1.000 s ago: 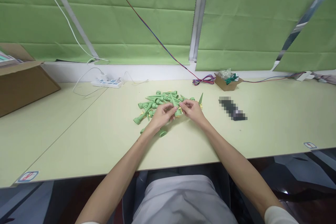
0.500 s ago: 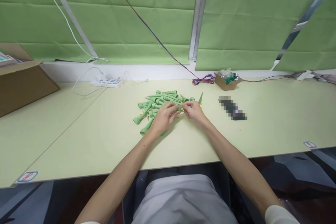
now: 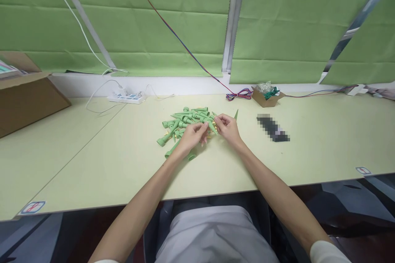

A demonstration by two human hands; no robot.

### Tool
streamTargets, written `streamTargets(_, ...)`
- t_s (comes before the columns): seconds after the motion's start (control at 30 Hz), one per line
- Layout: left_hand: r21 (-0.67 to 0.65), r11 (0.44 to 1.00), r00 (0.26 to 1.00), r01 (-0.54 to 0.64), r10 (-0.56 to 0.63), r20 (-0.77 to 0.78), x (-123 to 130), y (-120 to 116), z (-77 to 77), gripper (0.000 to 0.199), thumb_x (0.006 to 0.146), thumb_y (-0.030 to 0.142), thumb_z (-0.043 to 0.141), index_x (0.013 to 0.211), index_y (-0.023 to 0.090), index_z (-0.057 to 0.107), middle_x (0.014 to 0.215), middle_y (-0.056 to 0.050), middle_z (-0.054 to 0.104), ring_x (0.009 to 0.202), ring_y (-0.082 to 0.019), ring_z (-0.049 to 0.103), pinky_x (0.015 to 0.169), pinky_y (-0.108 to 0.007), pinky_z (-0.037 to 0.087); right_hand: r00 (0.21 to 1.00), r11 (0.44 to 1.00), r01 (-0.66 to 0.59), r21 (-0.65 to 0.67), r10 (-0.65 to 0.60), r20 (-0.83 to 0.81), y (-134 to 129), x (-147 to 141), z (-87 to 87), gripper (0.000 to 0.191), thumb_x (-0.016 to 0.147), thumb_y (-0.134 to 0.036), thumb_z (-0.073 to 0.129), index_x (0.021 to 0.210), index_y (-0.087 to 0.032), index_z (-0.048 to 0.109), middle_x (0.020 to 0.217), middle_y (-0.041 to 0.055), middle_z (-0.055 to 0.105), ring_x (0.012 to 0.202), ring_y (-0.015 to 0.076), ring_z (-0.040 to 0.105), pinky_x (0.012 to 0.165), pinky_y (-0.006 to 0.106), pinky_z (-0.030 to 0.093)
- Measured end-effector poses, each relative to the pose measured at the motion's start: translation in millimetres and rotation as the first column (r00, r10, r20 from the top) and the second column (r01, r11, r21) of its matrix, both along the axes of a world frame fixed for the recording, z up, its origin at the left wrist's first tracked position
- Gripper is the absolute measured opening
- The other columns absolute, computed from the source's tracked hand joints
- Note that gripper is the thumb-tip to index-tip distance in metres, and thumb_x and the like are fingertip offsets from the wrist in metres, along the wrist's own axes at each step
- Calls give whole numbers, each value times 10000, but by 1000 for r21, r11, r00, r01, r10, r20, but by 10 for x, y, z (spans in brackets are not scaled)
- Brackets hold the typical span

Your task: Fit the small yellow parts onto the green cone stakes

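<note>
Several green plastic spikes (image 3: 173, 128) with round caps lie heaped on the pale table (image 3: 129, 160), small yellow pieces among them. At the heap's right side my left hand (image 3: 194, 136) pinches a green spike (image 3: 212, 126), whose tip points down and right. Close to that spike, my right hand (image 3: 227, 128) has its thumb and forefinger pressed together; what sits between them is too small to tell. Another pointed green piece (image 3: 236, 114) shows just behind my right hand. Below my left wrist lies one more capped end (image 3: 191, 157).
A small cardboard box (image 3: 264, 99) holds clear and green wrapping. Left of it lies a coiled cable (image 3: 239, 94). A pixelated dark object (image 3: 273, 127) is at right. Behind stands a power strip (image 3: 126, 97); a large cardboard box (image 3: 31, 98) is far left.
My hands have moved slightly apart. The green spike between them has turned and its pointed end now shows. My left hand has shifted a little left and down.
</note>
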State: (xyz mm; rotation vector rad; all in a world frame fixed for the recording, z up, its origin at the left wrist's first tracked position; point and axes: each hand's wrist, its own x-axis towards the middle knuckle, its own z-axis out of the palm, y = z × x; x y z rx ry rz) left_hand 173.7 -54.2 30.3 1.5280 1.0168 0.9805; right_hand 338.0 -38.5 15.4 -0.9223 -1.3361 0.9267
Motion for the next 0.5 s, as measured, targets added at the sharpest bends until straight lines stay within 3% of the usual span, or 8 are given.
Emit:
streamTargets(0.1,-70,996,995,55,-48,93,1,-6,16,531,788,679,667,697,160,612,626,-30,606,495,-121,524,469,-269,411,999,999,-36,24,36,1,-31,-19,14,481,779,-663,664,687,-209,534,520,-54,418,464,96,358,448,253,275)
streamTargets(0.23,-66,996,993,59,-52,102,-10,-24,23,527,770,668,693,696,153,613,580,-16,590,481,-107,497,484,-260,402,998,998,-63,23,63,-19,-43,-28,10,486,768,-650,687,661,-209,514,496,-63,402,435,85,338,438,254,256)
streamTargets(0.4,108,994,998,12,-5,-59,-37,-22,-12,455,837,594,657,703,168,570,558,7,577,481,-112,496,521,-264,399,986,992,-120,-50,113,-120,-33,-24,-2,493,726,-631,738,644,-203,508,463,-83,355,396,61,281,412,248,199)
streamTargets(0.5,260,965,985,-17,61,-161,-40,-22,-19,379,875,503,642,711,175,547,589,14,574,517,-119,515,544,-262,399,977,982,-154,-107,135,-164,-28,-20,5,500,687,-622,770,628,-201,507,444,-89,339,371,54,266,396,249,167)
